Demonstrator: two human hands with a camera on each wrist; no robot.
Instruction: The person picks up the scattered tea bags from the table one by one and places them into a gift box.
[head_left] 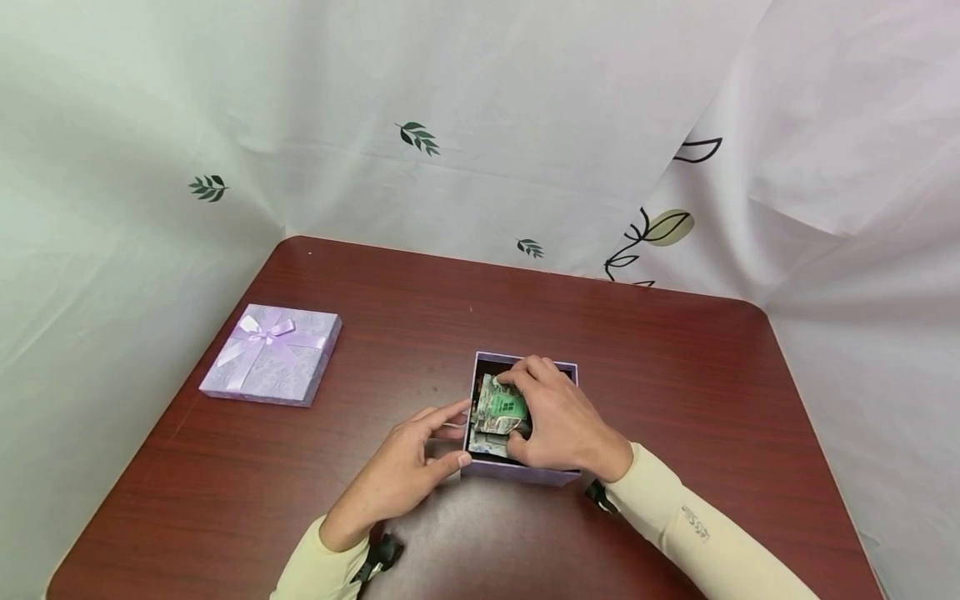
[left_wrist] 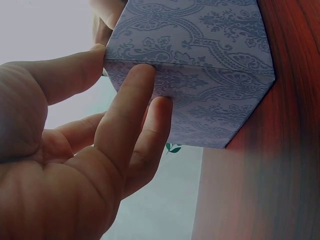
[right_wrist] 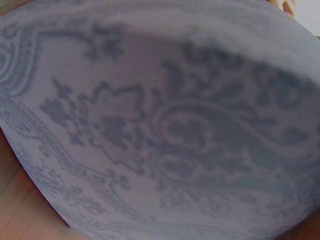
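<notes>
An open lilac box point(head_left: 521, 473) with a dark interior stands on the table. My right hand point(head_left: 558, 417) reaches into it, thumb and fingers gripping a small patterned packet point(head_left: 498, 407) with a green label. Beneath the packet, a pale patterned piece point(head_left: 489, 444) shows at the box's near left. My left hand point(head_left: 408, 467) touches the box's left side, its thumb at the near left corner. In the left wrist view, extended fingers point(left_wrist: 131, 107) rest on the outer wall. The damask-patterned box wall point(right_wrist: 150, 135) fills the right wrist view, hiding the right hand's fingers.
A lilac lid point(head_left: 273, 354) with a ribbon bow lies toward the left edge of the reddish-brown table point(head_left: 675, 375). White cloth point(head_left: 480, 108) printed with leaves hangs behind and along the sides of the table.
</notes>
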